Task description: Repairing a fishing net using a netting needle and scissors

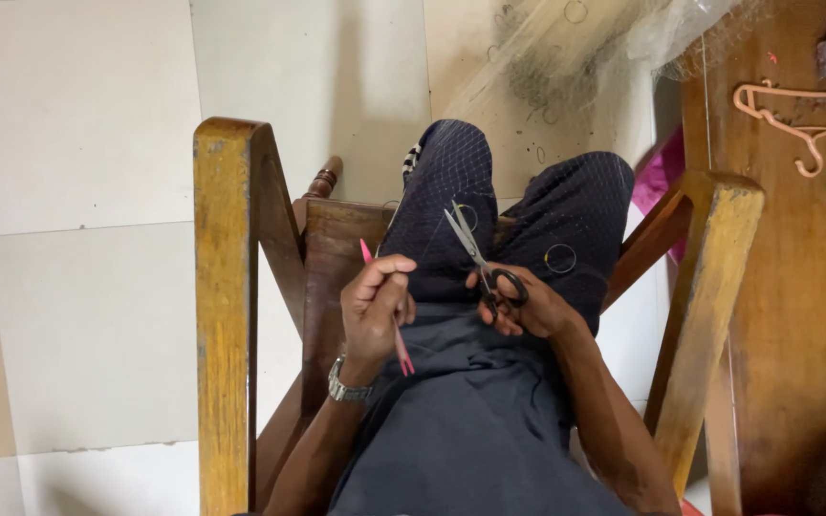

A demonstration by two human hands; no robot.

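Gripping a pair of scissors (478, 256) by their black handles, the right hand (526, 308) is being held over the lap, its fingers clamped through and around the loops. The blades are being pointed up and away from the body, nearly together. Just left of the scissors, a thin pink tool (399, 346) is being pinched in the closed fingers of the left hand (377, 306); its tip is showing above the hand and its tail below. A metal watch (348, 390) is being worn on that wrist. Beyond the scissors, fine netting (566, 67) is being draped over the dark trousers (566, 220), with small rings lying on it. A wooden chair (226, 287) is being sat in, its arms flanking the scissors on both sides. Far right of the scissors, a pink hanger (795, 119) is lying on a wooden surface (805, 315).
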